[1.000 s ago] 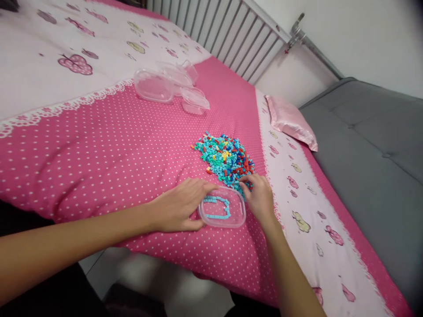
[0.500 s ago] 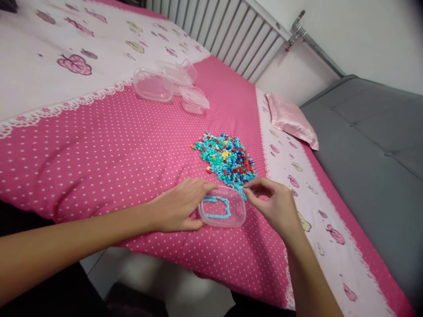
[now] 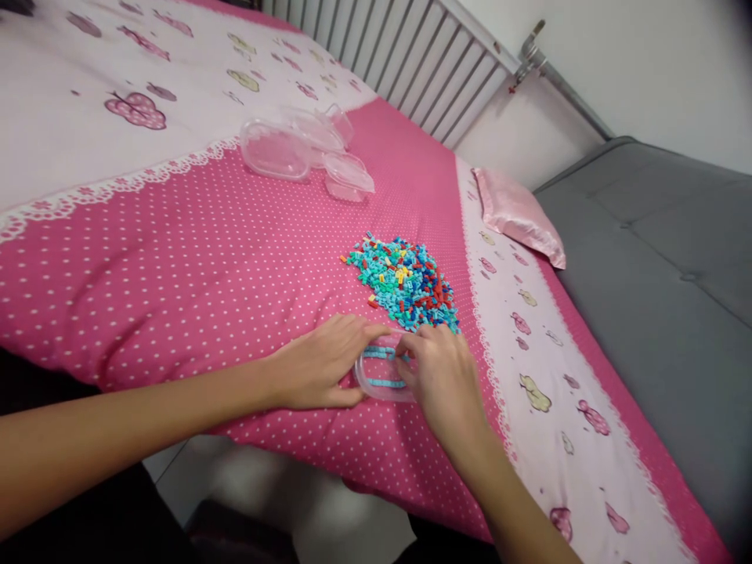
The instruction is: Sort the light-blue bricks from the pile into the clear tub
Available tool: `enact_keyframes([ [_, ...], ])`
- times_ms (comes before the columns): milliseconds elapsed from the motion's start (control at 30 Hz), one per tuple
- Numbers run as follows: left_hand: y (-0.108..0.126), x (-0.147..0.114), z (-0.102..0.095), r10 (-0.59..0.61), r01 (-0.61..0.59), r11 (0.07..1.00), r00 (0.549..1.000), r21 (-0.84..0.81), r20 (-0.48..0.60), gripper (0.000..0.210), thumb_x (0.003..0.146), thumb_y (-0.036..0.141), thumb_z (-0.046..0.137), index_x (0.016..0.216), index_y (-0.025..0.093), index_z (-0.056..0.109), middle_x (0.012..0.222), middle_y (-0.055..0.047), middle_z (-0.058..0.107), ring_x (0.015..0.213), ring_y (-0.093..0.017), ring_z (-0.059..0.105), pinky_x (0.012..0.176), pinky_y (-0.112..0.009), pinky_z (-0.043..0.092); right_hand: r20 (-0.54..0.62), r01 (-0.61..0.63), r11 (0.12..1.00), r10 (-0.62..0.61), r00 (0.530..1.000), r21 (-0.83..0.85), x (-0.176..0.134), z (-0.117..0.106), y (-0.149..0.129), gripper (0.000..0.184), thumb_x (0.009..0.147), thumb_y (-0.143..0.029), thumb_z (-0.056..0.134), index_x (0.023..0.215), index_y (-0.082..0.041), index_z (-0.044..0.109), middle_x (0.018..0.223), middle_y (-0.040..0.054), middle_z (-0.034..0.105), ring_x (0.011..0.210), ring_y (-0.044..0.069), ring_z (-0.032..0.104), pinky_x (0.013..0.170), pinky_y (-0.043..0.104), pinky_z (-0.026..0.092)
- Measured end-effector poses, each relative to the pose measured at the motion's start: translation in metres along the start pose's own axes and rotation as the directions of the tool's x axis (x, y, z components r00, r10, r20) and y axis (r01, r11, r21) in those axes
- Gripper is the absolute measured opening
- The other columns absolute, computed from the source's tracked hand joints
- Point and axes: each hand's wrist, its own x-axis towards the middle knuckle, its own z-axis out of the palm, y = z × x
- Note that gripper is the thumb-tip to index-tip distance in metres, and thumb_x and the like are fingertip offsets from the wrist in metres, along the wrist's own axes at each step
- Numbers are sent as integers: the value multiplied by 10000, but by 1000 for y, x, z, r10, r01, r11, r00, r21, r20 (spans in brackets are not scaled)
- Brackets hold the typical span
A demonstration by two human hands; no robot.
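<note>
My left hand [image 3: 323, 362] grips the left end of a clear plastic container [image 3: 369, 388], thumb on the near side and fingers on the far side. Inside lie small light-blue toy bricks [image 3: 385, 383] set in rows. Over the container's right part, my right hand [image 3: 440, 368] has its thumb and forefinger pinched together near the upper row; what they hold is too small to make out. That hand hides the right end of the container and part of the bricks. Just beyond it is a heap of small bricks [image 3: 405, 282] in blue, teal, red and yellow.
Several clear containers and lids [image 3: 276, 149] lie farther back on the pink dotted bedspread [image 3: 235, 258]. A pink pillow [image 3: 517, 215] rests near the grey headboard [image 3: 658, 258]. Metal railings [image 3: 399, 55] run along the far side. The bed's near edge drops to a tiled floor [image 3: 329, 501].
My right hand has moved left from the edge of the brick heap to over the inside of the container. My left hand stays on the container.
</note>
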Motion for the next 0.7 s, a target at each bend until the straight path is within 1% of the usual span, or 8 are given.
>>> enact_keyframes([
  [100,1,1,-1,6,-6,1000,1000,-7,2,682,842,313,632,1460,226,358,1324,-130,610,1170,-322,593,1013,-494,476,43,-8,999,10,999,-54,2,-3,-5,121,957,-198,660,928,-215,776,934,85,736,967,296,606,825,418,348],
  [200,2,1,-1,15,-15,1000,1000,-14,7,671,838,311,639,1446,221,370,1349,-130,608,1185,-322,592,1039,-502,465,75,-22,996,28,997,-86,2,-3,-6,126,964,-201,651,946,-220,775,963,79,750,994,303,614,829,425,336],
  [367,3,2,-3,11,-11,1000,1000,-11,3,666,844,301,639,1449,215,373,1359,-131,609,1182,-321,593,1039,-500,466,108,-24,991,39,993,-131,1,-3,-8,216,997,-168,578,940,-231,777,975,73,763,1001,300,635,832,432,331],
  [500,2,2,-2,25,-25,1000,1000,-12,-1,665,852,303,638,1456,202,379,1353,-136,612,1196,-325,589,1042,-492,466,125,-10,986,31,992,-167,1,-6,-12,253,998,-121,547,936,-213,774,986,81,770,989,276,664,828,413,347],
  [600,1,2,-1,30,-30,999,1000,-13,-3,672,849,303,641,1459,203,378,1360,-137,609,1217,-328,583,1055,-490,459,145,-9,982,37,989,-189,1,-7,-14,249,983,-96,555,929,-202,775,939,86,771,934,251,696,751,375,361],
  [700,1,1,-1,29,-29,1000,1000,-13,0,671,849,312,649,1451,198,377,1367,-139,606,1211,-328,583,1057,-492,455,162,-19,978,53,985,-207,1,-8,-14,245,977,-90,555,947,-204,770,925,86,770,877,236,719,649,347,341],
])
